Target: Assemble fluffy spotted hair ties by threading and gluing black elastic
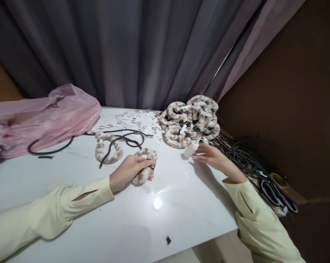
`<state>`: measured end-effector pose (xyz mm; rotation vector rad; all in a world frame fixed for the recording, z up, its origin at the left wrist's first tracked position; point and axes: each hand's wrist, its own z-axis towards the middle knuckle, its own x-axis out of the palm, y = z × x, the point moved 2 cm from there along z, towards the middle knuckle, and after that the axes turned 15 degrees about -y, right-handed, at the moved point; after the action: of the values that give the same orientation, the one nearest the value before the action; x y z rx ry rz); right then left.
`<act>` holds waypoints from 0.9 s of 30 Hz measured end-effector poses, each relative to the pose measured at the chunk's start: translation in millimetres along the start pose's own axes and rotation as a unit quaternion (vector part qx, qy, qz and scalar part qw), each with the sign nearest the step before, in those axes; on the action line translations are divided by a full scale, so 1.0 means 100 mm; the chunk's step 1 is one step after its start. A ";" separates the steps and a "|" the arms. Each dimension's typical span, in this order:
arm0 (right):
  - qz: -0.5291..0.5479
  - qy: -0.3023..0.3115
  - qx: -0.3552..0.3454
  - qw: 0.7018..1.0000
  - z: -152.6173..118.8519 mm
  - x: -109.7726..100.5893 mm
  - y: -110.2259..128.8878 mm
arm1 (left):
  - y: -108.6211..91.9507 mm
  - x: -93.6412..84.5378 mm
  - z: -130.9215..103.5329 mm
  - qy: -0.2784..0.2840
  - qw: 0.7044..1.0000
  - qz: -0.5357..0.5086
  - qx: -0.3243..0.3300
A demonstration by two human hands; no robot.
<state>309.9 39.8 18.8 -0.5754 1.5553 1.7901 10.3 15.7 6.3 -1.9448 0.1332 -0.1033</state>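
My left hand point(132, 170) grips a small fluffy white and brown ring point(143, 176) near the middle of the white table, thumb on top and fingertips showing beneath. To the right, my right hand point(210, 157) is beside a small white bottle point(191, 149) with a nozzle, its fingers at the bottle's right side. Whether those fingers are closed on the bottle cannot be made out. Another fluffy ring point(100, 151) lies left of my left hand, with a black cord point(126, 138) across it. Behind the bottle is a pile of fluffy rings point(197, 117), some with white tags.
A pink plastic bag point(71, 109) covers the back left. Small metal rings and white tags point(139, 120) are scattered at the back. Many black cords point(244, 157) lie beyond the right edge. A small black piece point(168, 240) sits near the front edge.
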 end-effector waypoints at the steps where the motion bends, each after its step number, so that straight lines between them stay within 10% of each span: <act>1: -0.101 -0.003 -0.014 0.995 -0.02 -0.09 -0.02 | -0.01 0.00 -0.01 -0.002 1.000 0.001 -0.001; 5: -0.392 -0.007 -0.031 0.920 -0.17 -0.28 -0.12 | -0.03 0.00 -0.01 -0.008 1.000 0.014 -0.001; 11: -0.470 -0.074 -0.032 0.879 -0.35 -0.16 -0.23 | -0.04 0.00 -0.03 0.004 1.000 -0.010 0.002; 16: -0.475 -0.196 -0.066 0.855 -0.53 -0.29 -0.08 | -0.01 -0.02 -0.01 0.018 1.000 -0.025 -0.003; 19: -0.271 -0.311 -0.138 0.900 -0.65 -0.38 0.30 | 0.00 -0.04 0.01 0.021 0.999 -0.029 0.006; 22: 0.022 -0.172 -0.196 0.965 -0.61 -0.22 0.77 | -0.06 -0.07 0.01 0.015 0.998 -0.049 0.020; 27: 0.210 0.013 -0.121 0.970 -0.38 0.28 1.19 | -0.28 -0.17 -0.05 -0.037 0.994 -0.070 0.073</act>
<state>199.9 3.1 71.8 -0.4004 1.5714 2.3234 -5.8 23.6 34.0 -1.8082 -0.0589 -0.1292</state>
